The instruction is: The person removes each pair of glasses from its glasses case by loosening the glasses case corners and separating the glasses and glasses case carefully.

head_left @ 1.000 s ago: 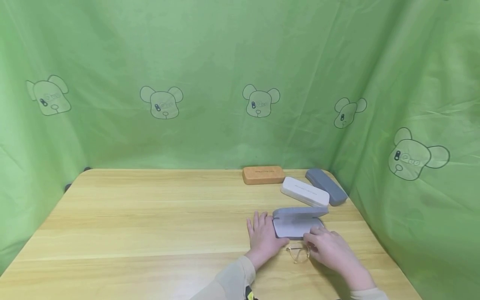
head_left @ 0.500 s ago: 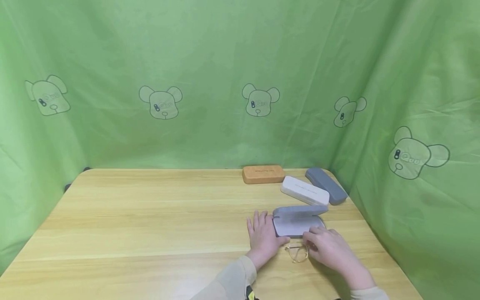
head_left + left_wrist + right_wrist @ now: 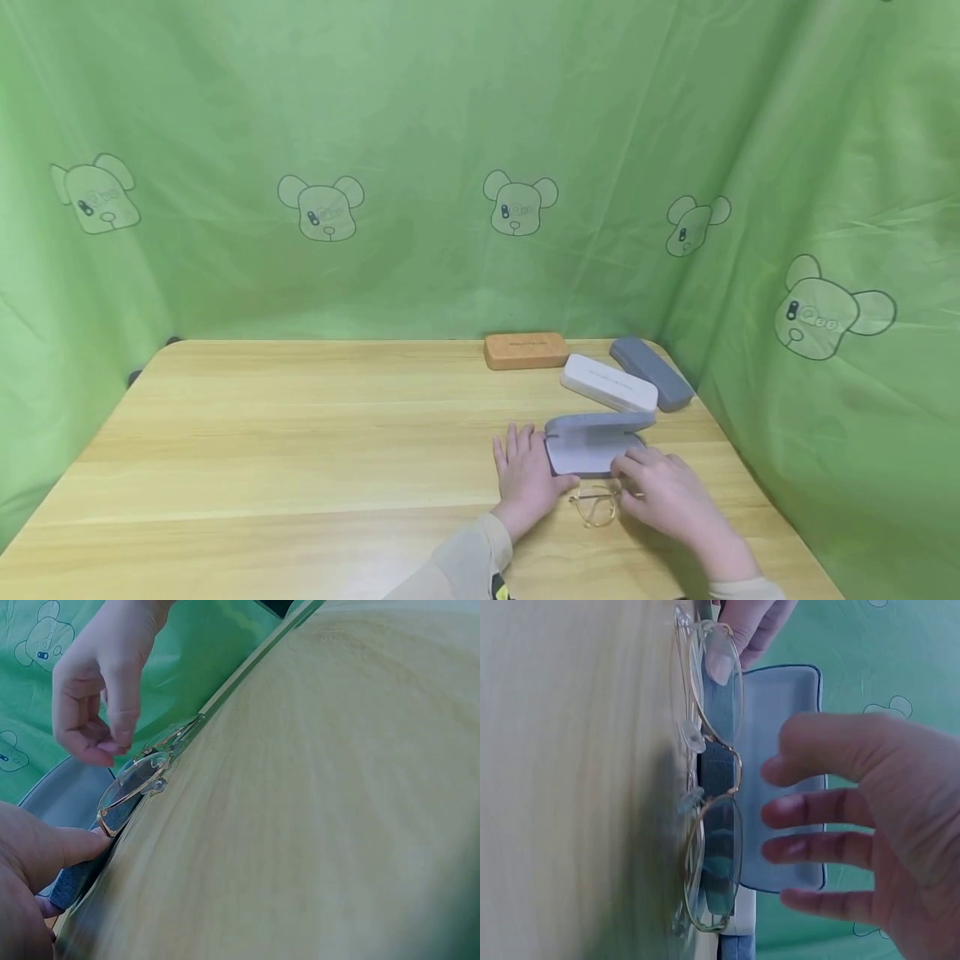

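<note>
A grey-blue glasses case stands with its lid up and its pale lining showing. My left hand rests flat on the table at the case's left end, fingers straight and spread. Its thumb touches the case's front edge. Gold-rimmed glasses lie in front of the case, lenses turned towards the near side. Over their right end is my right hand, fingers loosely bent and overlapping the case's right front corner. In the right wrist view a gap shows between its fingertips and the glasses; nothing is in its grasp.
Behind the glasses case lie a white case, a dark blue-grey case and an orange-brown case, all closed. The wooden table meets a green curtain with bear-head drawings at the back and sides.
My right hand has shifted slightly to the right and come off the glasses' right end. The glasses have tilted a little; my left hand and the case have stayed put.
</note>
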Demonstrator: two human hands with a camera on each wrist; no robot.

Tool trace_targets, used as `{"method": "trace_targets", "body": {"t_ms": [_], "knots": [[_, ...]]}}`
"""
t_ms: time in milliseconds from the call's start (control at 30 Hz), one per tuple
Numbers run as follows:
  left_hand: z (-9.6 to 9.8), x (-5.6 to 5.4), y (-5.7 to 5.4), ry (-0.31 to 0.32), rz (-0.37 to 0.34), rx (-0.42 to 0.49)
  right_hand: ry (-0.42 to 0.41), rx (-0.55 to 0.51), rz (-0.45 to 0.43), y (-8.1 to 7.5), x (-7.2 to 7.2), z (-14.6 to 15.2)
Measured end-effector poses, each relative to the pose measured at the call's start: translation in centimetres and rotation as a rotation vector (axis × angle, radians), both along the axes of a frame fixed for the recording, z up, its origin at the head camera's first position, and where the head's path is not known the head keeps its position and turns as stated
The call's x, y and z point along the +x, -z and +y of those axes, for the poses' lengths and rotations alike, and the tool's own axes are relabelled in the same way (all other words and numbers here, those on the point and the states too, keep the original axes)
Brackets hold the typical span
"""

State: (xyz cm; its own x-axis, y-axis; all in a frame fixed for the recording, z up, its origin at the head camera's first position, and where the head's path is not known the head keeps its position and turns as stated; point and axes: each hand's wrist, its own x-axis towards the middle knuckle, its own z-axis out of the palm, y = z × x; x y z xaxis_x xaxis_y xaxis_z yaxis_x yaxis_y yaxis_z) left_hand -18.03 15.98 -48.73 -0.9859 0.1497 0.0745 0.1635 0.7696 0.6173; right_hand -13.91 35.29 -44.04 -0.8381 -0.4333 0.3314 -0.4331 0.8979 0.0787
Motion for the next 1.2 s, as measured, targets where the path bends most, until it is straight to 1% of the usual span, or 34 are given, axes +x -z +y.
{"method": "trace_targets", "body": {"t_ms": [333, 500, 667, 767, 867, 1000, 1067, 1133, 1200], "knots": [[0.0, 0.0, 0.2, 0.003, 0.002, -0.007, -0.054, -0.024, 0.173, -0.6, -0.3, 0.3], [0.1, 0.0, 0.5, 0.006, 0.012, -0.009, -0.074, -0.039, 0.201, -0.9, -1.1, 0.6], [0.0, 0.0, 0.5, 0.009, 0.012, -0.002, -0.099, -0.050, 0.229, -1.5, -2.0, 0.9], [0.0, 0.0, 0.4, 0.009, 0.014, -0.001, -0.110, -0.055, 0.231, -1.9, -2.7, 0.9], [0.0, -0.1, 0.4, 0.008, 0.019, -0.003, -0.102, -0.060, 0.220, -2.1, -3.5, 0.9], [0.2, -0.2, 0.4, 0.007, 0.026, 0.004, -0.099, -0.087, 0.216, -2.3, -4.6, 1.0], [0.2, -0.2, 0.5, 0.005, 0.017, 0.005, -0.102, -0.104, 0.214, -2.3, -5.3, 1.1], [0.3, -0.3, 0.6, 0.003, 0.014, 0.003, -0.094, -0.120, 0.201, -2.1, -6.0, 1.4], [0.3, -0.3, 0.6, 0.000, 0.014, -0.002, -0.072, -0.144, 0.159, -1.8, -6.6, 1.7]]}}
